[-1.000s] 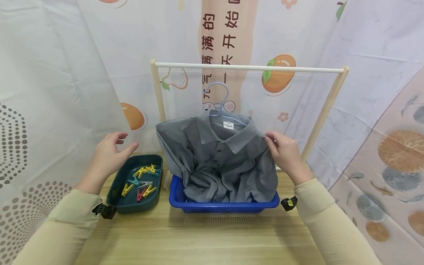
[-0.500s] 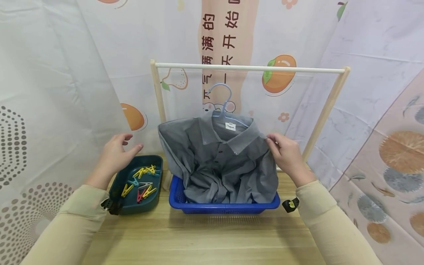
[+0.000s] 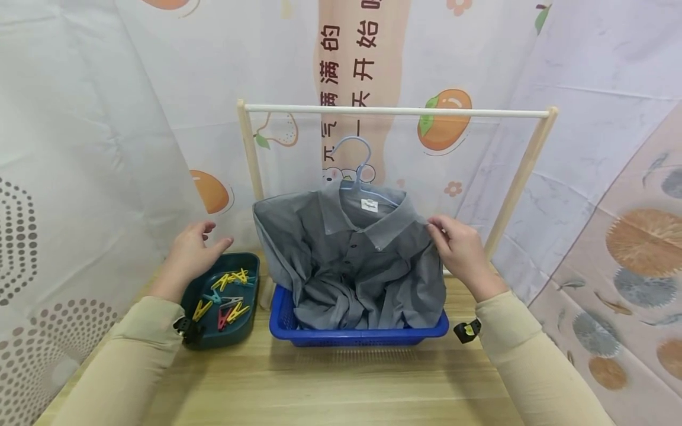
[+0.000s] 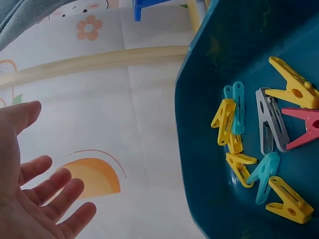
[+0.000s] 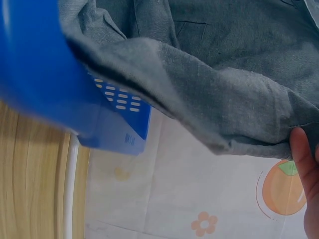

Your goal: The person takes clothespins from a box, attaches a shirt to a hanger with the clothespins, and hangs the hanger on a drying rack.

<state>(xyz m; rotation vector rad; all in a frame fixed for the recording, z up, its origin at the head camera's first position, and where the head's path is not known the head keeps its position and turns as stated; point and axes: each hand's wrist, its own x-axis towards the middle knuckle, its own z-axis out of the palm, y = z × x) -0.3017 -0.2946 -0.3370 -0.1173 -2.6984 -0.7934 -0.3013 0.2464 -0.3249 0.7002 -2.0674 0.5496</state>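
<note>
A grey button-up shirt (image 3: 346, 248) sits upright with its lower part bunched in a blue basket (image 3: 359, 337). The hook of a light blue hanger (image 3: 358, 157) rises from its collar. My right hand (image 3: 459, 245) pinches the shirt's shoulder at the right; in the right wrist view the thumb (image 5: 303, 154) presses the grey cloth near the seam. My left hand (image 3: 192, 254) holds nothing and hovers above the dark green bin (image 3: 247, 322), fingers relaxed and apart. In the left wrist view several clothespins (image 4: 269, 119) in yellow, teal, grey and red lie in that bin.
Behind the basket stands a rack with a white rail (image 3: 399, 110) and wooden posts (image 3: 519, 183). The wooden tabletop (image 3: 341, 384) extends in front. Printed curtains (image 3: 586, 148) hang behind and at both sides.
My left hand has moved right, closer to the shirt, over the green bin. The hanger and collar have shifted slightly right. My right hand keeps its pinch on the shoulder.
</note>
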